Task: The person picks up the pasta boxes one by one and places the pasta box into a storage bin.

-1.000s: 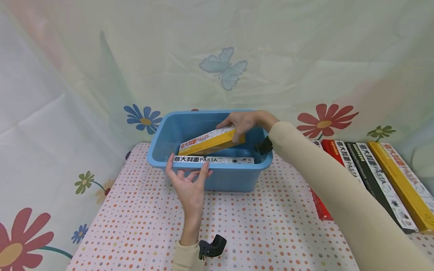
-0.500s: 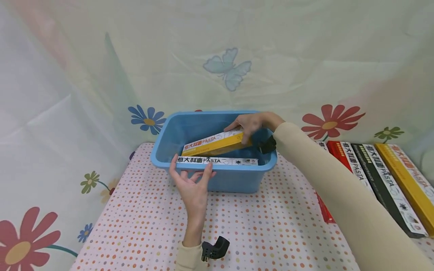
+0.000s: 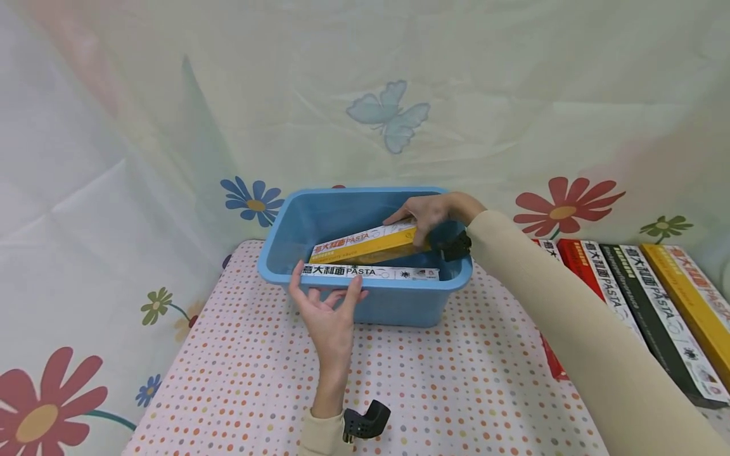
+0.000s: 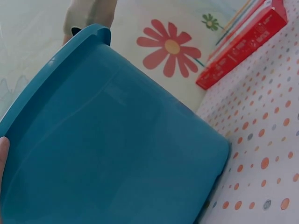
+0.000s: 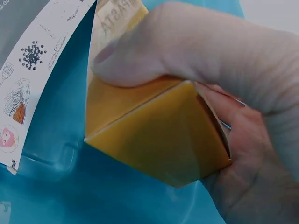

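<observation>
My right hand (image 3: pixel 428 209) holds the right end of a yellow-and-white pasta box (image 3: pixel 365 244) inside a blue plastic bin (image 3: pixel 393 304). That end is raised, and the left end sits lower in the bin. In the right wrist view my thumb presses one face of the box (image 5: pixel 159 140), with fingers around the far side. My left hand (image 3: pixel 331 323) grips the front rim of the bin, one fingertip reaching over the rim beside a second pasta box (image 3: pixel 371 272). That box, white on top, lies along the bin's front wall.
Several pasta boxes lie at the right of the dotted table (image 3: pixel 239 380): a red box (image 3: pixel 587 266), a dark green box (image 3: pixel 656 323) and a yellow box (image 3: pixel 690 291) among them. My right sleeve partly covers them. A floral curtain (image 3: pixel 485 95) hangs behind the bin.
The whole scene has shifted slightly right in the head view. The raised end of the yellow box is a little lower in the bin. Both hands keep their holds.
</observation>
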`<state>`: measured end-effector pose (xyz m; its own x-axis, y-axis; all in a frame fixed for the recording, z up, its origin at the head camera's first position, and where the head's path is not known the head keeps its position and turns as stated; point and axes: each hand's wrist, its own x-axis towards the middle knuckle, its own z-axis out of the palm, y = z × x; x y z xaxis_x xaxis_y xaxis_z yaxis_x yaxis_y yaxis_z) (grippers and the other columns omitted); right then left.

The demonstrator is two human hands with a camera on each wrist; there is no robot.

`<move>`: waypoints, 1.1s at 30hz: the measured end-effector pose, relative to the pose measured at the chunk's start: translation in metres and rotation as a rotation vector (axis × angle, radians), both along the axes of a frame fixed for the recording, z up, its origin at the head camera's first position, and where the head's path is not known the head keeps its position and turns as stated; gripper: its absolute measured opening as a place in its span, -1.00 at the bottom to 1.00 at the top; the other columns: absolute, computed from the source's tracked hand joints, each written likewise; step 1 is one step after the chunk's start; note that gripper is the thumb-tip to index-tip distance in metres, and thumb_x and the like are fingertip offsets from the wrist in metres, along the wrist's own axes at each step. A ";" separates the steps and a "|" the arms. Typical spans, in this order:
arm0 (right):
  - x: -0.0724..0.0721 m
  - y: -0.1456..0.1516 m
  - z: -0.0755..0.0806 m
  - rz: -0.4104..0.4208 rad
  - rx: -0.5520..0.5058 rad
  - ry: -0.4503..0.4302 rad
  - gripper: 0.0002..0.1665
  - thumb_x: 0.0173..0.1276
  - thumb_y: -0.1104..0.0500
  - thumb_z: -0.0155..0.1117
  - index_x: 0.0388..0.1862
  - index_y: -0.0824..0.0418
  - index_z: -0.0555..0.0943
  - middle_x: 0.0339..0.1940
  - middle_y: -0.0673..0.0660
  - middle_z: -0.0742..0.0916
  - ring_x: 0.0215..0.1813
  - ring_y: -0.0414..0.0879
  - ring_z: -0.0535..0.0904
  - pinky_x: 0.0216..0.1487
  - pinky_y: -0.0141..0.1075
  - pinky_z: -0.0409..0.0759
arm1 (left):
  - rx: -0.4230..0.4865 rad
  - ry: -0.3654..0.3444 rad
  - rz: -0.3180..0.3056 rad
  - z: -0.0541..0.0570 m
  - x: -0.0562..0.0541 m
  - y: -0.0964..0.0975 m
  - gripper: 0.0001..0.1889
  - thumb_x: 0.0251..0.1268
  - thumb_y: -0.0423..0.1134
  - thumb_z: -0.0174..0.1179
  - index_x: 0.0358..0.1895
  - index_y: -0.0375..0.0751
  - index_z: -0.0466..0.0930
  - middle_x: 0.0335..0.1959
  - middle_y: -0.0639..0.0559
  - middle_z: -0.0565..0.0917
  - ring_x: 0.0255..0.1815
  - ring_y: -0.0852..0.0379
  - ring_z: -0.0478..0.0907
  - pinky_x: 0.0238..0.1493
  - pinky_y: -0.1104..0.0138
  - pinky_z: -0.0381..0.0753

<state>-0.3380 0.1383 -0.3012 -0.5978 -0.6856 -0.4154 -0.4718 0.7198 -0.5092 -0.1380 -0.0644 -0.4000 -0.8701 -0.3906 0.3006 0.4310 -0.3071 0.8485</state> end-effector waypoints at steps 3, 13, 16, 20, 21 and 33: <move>0.001 0.001 0.000 -0.020 -0.007 -0.010 0.09 0.09 0.35 0.54 0.63 0.28 0.30 0.45 0.33 0.55 0.22 0.10 0.52 0.26 -0.14 0.63 | -0.007 0.004 -0.001 0.000 0.000 0.000 0.02 0.25 -0.48 0.45 0.63 -0.04 -0.04 0.07 -0.42 0.42 -0.37 0.00 0.72 -0.18 0.03 0.90; -0.001 0.004 -0.003 -0.066 -0.001 -0.025 0.11 0.11 0.31 0.62 0.63 0.25 0.31 0.45 0.30 0.56 0.27 0.10 0.52 0.41 -0.03 0.59 | -0.013 0.010 -0.002 -0.001 -0.004 0.004 0.02 0.25 -0.48 0.46 0.63 -0.07 -0.05 0.09 -0.32 0.48 -0.36 0.00 0.73 -0.19 0.03 0.90; 0.000 0.007 -0.004 -0.082 -0.006 -0.025 0.11 0.11 0.28 0.64 0.62 0.25 0.32 0.47 0.30 0.55 0.32 0.12 0.51 0.47 0.00 0.55 | -0.018 0.005 -0.005 -0.002 -0.004 0.005 0.03 0.25 -0.48 0.45 0.63 -0.10 -0.07 0.11 -0.33 0.48 -0.35 0.01 0.73 -0.19 0.05 0.90; 0.000 0.011 -0.002 -0.103 -0.102 -0.080 0.05 0.20 0.32 0.61 0.62 0.35 0.29 0.58 0.34 0.43 0.56 0.22 0.36 0.61 0.08 0.40 | -0.024 0.001 -0.019 -0.004 -0.006 0.006 0.03 0.26 -0.49 0.44 0.64 -0.10 -0.09 0.14 -0.33 0.48 -0.31 0.02 0.73 -0.16 0.07 0.90; 0.000 0.012 0.000 -0.111 -0.131 -0.091 0.04 0.22 0.33 0.59 0.61 0.37 0.28 0.60 0.34 0.39 0.61 0.24 0.29 0.63 0.10 0.36 | -0.026 0.000 -0.023 -0.004 -0.006 0.006 0.03 0.27 -0.49 0.44 0.64 -0.10 -0.09 0.15 -0.32 0.48 -0.30 0.02 0.73 -0.15 0.07 0.90; 0.032 0.046 0.045 -0.110 -0.359 0.078 -0.10 0.35 0.30 0.52 0.59 0.36 0.32 0.58 0.29 0.44 0.60 0.22 0.32 0.59 0.25 0.36 | -0.021 0.010 -0.020 -0.006 -0.016 0.007 0.03 0.27 -0.48 0.44 0.64 -0.08 -0.09 0.14 -0.31 0.48 -0.29 0.02 0.74 -0.14 0.08 0.90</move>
<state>-0.3063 0.1839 -0.2564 -0.6960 -0.7094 -0.1113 -0.4489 0.5508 -0.7037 -0.1540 -0.0577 -0.4065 -0.8743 -0.3671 0.3175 0.4340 -0.2981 0.8502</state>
